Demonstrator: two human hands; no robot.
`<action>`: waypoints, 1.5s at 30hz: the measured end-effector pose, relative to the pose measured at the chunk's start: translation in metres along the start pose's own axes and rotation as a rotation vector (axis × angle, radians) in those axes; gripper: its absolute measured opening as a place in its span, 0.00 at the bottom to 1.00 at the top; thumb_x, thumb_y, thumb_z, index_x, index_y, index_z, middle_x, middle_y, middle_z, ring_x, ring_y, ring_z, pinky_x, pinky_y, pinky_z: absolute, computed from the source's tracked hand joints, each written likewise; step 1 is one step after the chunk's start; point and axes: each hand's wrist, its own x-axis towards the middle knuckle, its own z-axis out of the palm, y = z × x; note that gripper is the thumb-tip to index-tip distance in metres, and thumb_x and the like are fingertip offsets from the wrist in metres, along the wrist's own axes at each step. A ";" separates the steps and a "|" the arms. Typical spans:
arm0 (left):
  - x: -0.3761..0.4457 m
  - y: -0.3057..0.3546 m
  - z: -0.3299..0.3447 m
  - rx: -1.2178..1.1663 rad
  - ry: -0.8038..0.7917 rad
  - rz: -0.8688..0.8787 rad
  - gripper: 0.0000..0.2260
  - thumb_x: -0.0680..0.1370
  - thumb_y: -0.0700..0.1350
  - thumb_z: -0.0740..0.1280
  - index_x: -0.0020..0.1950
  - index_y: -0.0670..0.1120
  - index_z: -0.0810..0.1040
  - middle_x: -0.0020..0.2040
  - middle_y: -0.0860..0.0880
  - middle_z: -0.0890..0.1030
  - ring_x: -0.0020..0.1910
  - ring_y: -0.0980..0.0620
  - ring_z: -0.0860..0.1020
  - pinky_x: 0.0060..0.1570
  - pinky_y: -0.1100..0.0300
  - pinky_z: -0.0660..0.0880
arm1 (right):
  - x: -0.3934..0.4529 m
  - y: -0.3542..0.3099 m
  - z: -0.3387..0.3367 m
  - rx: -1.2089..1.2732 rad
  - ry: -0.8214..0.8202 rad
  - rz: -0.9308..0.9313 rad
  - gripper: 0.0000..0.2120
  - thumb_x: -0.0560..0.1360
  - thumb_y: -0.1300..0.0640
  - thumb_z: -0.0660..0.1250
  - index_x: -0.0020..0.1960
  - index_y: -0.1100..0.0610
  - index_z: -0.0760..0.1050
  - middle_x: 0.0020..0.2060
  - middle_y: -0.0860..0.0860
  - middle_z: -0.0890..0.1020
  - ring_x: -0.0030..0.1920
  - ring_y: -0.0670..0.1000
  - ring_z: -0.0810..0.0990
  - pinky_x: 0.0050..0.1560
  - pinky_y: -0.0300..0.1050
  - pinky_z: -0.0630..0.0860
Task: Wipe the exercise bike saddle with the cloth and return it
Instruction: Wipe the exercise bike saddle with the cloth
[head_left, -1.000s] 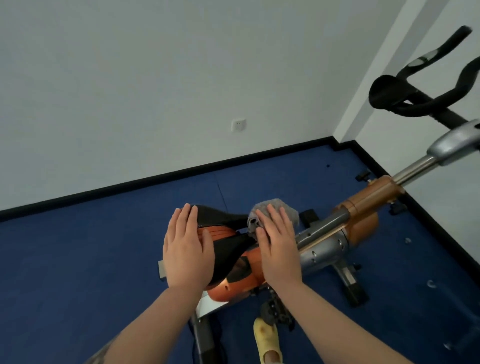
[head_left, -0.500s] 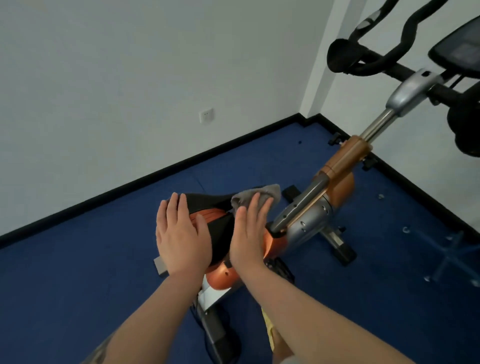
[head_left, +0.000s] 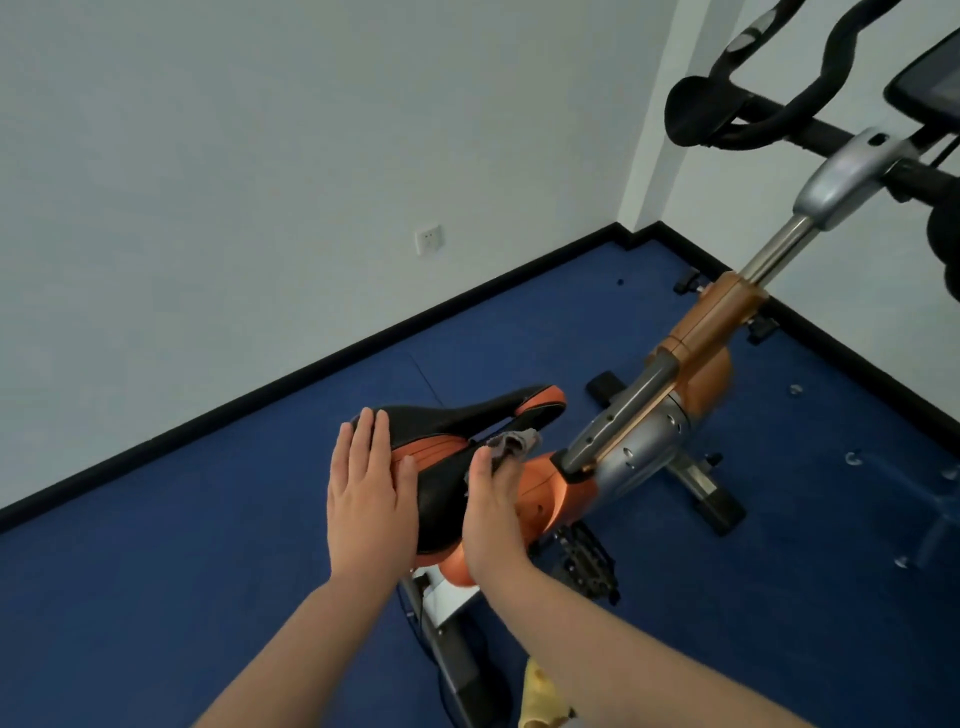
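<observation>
A person's right hand had drawn the grey cloth back from the saddle's nose to its right edge, bunching the cloth in its grip there; a second earlier the cloth lay flat under spread fingers nearer the nose. The left hand stayed flat, fingers together, steadying the saddle's rear left edge. The wiping stroke appeared near its end (the return was yet to come). The right hand's fingers were hidden under the saddle's edge, and the handlebars were cut off at the frame's top right.
</observation>
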 end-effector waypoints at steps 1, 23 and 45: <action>0.001 -0.003 0.001 0.012 -0.007 0.003 0.24 0.81 0.51 0.51 0.77 0.49 0.52 0.78 0.54 0.52 0.76 0.56 0.44 0.75 0.52 0.49 | -0.011 0.000 0.006 -0.108 -0.003 -0.046 0.41 0.72 0.30 0.44 0.77 0.48 0.32 0.77 0.46 0.38 0.77 0.46 0.42 0.78 0.49 0.44; 0.020 -0.044 -0.020 -0.049 -0.206 0.328 0.32 0.74 0.65 0.49 0.75 0.53 0.52 0.76 0.50 0.53 0.75 0.49 0.47 0.72 0.45 0.53 | -0.016 0.004 0.031 0.065 0.191 0.079 0.33 0.78 0.34 0.43 0.77 0.49 0.51 0.72 0.44 0.62 0.69 0.43 0.61 0.71 0.42 0.54; 0.020 -0.049 -0.009 -0.049 -0.162 0.361 0.28 0.78 0.59 0.42 0.76 0.49 0.53 0.77 0.48 0.51 0.76 0.50 0.43 0.74 0.49 0.52 | 0.011 0.025 0.035 0.255 0.358 0.068 0.44 0.62 0.19 0.55 0.74 0.36 0.57 0.75 0.41 0.63 0.73 0.44 0.63 0.75 0.54 0.58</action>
